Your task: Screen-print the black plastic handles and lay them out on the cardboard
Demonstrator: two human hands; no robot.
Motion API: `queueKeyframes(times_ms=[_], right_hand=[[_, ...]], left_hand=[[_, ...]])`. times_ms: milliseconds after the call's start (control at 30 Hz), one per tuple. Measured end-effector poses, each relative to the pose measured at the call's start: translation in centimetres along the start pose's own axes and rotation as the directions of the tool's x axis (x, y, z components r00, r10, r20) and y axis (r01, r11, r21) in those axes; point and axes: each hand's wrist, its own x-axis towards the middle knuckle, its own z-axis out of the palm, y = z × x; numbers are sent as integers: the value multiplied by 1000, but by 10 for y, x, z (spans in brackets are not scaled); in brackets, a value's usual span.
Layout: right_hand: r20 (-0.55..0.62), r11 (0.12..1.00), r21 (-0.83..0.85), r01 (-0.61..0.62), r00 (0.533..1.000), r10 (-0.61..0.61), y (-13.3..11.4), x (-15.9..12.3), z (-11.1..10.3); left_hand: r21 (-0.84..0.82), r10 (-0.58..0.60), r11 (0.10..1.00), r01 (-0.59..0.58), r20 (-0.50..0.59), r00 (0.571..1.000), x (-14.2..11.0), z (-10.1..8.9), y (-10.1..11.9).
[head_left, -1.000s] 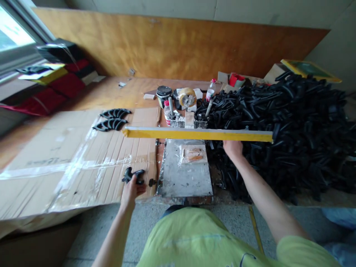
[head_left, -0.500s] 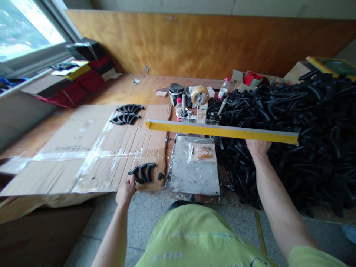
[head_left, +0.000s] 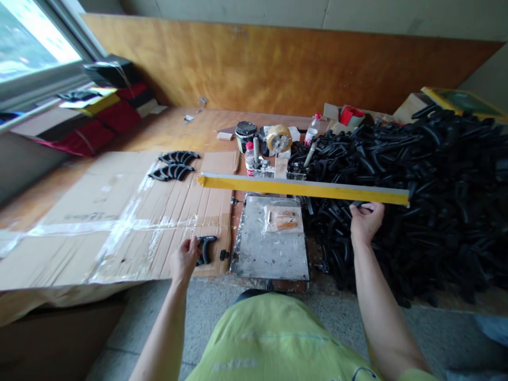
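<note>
My left hand rests on the cardboard sheet near its front edge, fingers closed round a few curved black plastic handles. My right hand reaches under the right end of a long yellow frame bar, fingers curled on a black handle at the edge of a big heap of black handles. A grey metal plate with a taped orange patch lies below the bar between my hands.
Two small rows of black handles lie at the cardboard's far side. A black can, tape roll and small bottles stand behind the bar. Red and black items sit by the window. A wooden board backs the bench.
My left hand set the black handles down on the cardboard and now closes on them again. My right hand slid rightward under the yellow bar, toward the heap.
</note>
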Motion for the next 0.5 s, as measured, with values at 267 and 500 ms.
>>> queueKeyframes(times_ms=[267,500], right_hand=[[720,936,185,299,607,-336,-17,-102,43],[818,764,290,577,265,-510,-24,-96,80]], left_hand=[[-482,330,835,-264,56,942,-11,17,109],[-783,476,492,-381,-125,870,-18,-5,201]])
